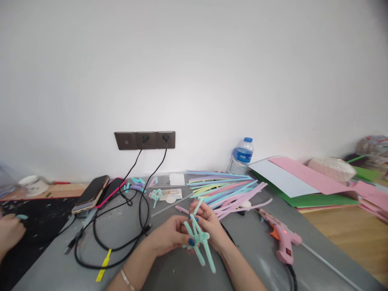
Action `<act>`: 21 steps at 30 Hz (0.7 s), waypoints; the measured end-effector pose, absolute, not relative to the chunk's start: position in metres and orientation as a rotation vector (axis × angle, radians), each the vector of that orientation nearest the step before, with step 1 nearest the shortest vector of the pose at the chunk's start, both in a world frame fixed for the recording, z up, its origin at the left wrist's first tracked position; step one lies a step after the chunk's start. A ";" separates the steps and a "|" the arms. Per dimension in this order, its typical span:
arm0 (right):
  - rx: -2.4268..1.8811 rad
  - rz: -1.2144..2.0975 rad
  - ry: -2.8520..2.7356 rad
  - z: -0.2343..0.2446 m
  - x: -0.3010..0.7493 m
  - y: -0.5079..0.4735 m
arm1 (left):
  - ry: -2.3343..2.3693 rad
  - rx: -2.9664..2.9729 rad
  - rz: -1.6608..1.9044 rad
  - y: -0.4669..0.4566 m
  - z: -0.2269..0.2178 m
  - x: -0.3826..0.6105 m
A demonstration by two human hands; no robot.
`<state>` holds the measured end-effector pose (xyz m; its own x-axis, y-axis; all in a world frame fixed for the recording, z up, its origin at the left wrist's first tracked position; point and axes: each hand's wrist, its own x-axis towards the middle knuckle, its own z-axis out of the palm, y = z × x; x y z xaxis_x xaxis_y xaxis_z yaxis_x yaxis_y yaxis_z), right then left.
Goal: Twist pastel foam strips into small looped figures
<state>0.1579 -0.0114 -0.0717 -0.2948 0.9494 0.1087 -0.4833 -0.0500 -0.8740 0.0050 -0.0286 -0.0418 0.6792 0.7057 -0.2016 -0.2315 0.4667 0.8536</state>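
Note:
A mint-green pipe-cleaner figure [200, 237], with several fuzzy stems sticking out from a twisted middle, is held above the grey table between both hands. My left hand [169, 234] pinches it from the left, thumb on the twisted part. From the other side, my right hand [210, 224] grips an upper stem between thumb and fingers. Some fingertips are hidden behind the stems. Just beyond the hands lies a fan of pastel pipe cleaners [224, 186]. A smaller mint flower-like pipe-cleaner shape [156, 195] rests farther left.
A pink hot glue gun [283, 238] with its stick and cord lies right. Black cables [93, 242] loop at left beside two phones [91, 194]. A water bottle [241, 157] and coloured paper sheets [291, 182] are at the back. Another person's hand [10, 232] shows far left.

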 end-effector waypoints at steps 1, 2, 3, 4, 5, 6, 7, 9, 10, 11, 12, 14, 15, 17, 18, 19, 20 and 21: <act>-0.642 1.611 -1.068 -0.072 0.158 -0.011 | 0.607 0.928 0.623 -0.029 -0.042 0.005; -0.653 1.609 -1.090 -0.072 0.159 -0.010 | 0.624 0.946 0.632 -0.029 -0.042 0.006; -0.668 1.602 -1.112 -0.073 0.159 -0.009 | 0.643 0.972 0.643 -0.029 -0.043 0.006; -0.687 1.588 -1.132 -0.074 0.161 -0.007 | 0.668 1.006 0.656 -0.029 -0.044 0.007; -0.712 1.563 -1.143 -0.075 0.162 -0.005 | 0.700 1.045 0.672 -0.028 -0.045 0.007; -0.742 1.524 -1.147 -0.077 0.164 -0.003 | 0.739 1.084 0.691 -0.027 -0.047 0.007; -0.775 1.476 -1.148 -0.078 0.167 -0.001 | 0.785 1.122 0.713 -0.025 -0.048 0.007; -0.828 1.362 -1.145 -0.079 0.172 0.004 | 0.874 1.173 0.757 -0.022 -0.052 0.006; -0.842 1.318 -1.158 -0.077 0.175 0.006 | 0.911 1.187 0.779 -0.020 -0.053 0.005; -0.848 1.290 -1.188 -0.074 0.176 0.007 | 0.939 1.199 0.800 -0.018 -0.055 0.005; -0.848 1.273 -1.233 -0.069 0.177 0.008 | 0.958 1.214 0.818 -0.017 -0.056 0.004; -0.839 1.266 -1.355 -0.057 0.175 0.006 | 0.983 1.255 0.846 -0.015 -0.059 0.003; -0.837 1.267 -1.425 -0.051 0.173 0.005 | 0.991 1.279 0.857 -0.014 -0.060 0.003; -0.848 1.240 -1.549 -0.040 0.167 0.001 | 1.006 1.319 0.878 -0.013 -0.061 0.002; -0.867 1.195 -1.600 -0.037 0.163 -0.001 | 1.018 1.326 0.892 -0.012 -0.062 0.001; -0.893 1.125 -1.643 -0.034 0.160 -0.003 | 1.030 1.322 0.908 -0.011 -0.063 0.001; -0.922 1.038 -1.683 -0.032 0.158 -0.005 | 1.041 1.309 0.930 -0.010 -0.063 0.000; -0.946 0.944 -1.724 -0.030 0.156 -0.007 | 1.051 1.289 0.960 -0.009 -0.063 0.000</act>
